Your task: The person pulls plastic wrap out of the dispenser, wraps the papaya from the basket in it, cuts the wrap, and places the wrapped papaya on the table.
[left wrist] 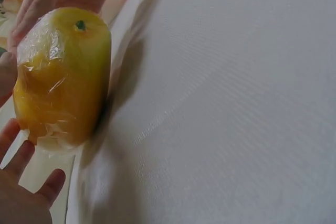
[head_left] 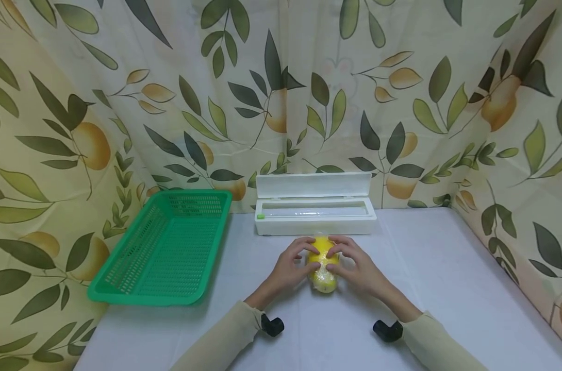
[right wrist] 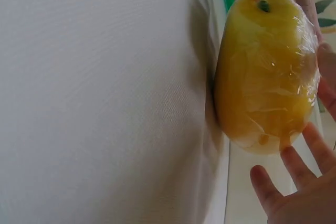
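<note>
A yellow, oblong fruit (head_left: 324, 280) with a small green stem end lies on the white cloth, wrapped in shiny, creased cling film. My left hand (head_left: 290, 264) holds it from the left, thumb and bent fingertips on its upper surface. From the opposite side my right hand (head_left: 358, 264) holds it in the same way. The left wrist view shows the film wrinkled over the side of the fruit (left wrist: 68, 85), with some fingers spread at its far end. In the right wrist view, fingertips touch the film near the end of the fruit (right wrist: 265, 77).
Just beyond the hands stands a white cling film box (head_left: 315, 227), its lid raised, with a film roll inside and a small green slider at its left. A green perforated basket (head_left: 158, 300) sits on the left of the table. Leaf-patterned curtains surround the white tablecloth (head_left: 448, 288).
</note>
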Demonstrator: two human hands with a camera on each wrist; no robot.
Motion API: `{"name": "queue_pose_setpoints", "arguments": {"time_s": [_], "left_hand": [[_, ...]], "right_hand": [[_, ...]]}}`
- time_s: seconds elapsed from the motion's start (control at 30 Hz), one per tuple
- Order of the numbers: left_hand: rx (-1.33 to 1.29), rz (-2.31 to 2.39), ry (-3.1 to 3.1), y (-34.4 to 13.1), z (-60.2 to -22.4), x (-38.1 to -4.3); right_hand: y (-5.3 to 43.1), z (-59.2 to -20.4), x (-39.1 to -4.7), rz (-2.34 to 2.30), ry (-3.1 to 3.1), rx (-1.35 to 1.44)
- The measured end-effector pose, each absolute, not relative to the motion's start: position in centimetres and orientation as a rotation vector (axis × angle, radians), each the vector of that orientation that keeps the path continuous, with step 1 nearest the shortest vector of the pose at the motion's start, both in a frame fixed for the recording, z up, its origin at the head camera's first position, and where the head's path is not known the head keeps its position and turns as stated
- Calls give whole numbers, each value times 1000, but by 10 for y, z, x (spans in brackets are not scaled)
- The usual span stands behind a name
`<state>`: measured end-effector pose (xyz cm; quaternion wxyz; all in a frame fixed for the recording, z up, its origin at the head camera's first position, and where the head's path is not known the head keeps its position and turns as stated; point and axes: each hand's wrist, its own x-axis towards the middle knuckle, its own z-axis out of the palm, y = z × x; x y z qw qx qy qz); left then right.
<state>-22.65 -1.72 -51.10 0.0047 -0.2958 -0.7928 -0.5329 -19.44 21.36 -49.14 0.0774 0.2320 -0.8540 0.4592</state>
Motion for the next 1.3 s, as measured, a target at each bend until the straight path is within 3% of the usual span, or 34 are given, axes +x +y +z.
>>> {"name": "queue_pose_setpoints", "arguments": {"time_s": [0.2,0.97,1.3], "left_hand": [[-1024,-1729,-2452,-22,-514,-226],[-993,-1577,-2452,-21,-513,-224],[-801,-1501,-2492,-14,-491,-215]], "right_hand": [[217,-494,-191,1380,-2581,726],[214,-497,-189,1293,-2533,638],[225,-484,-189,1227,-2511,475]]}}
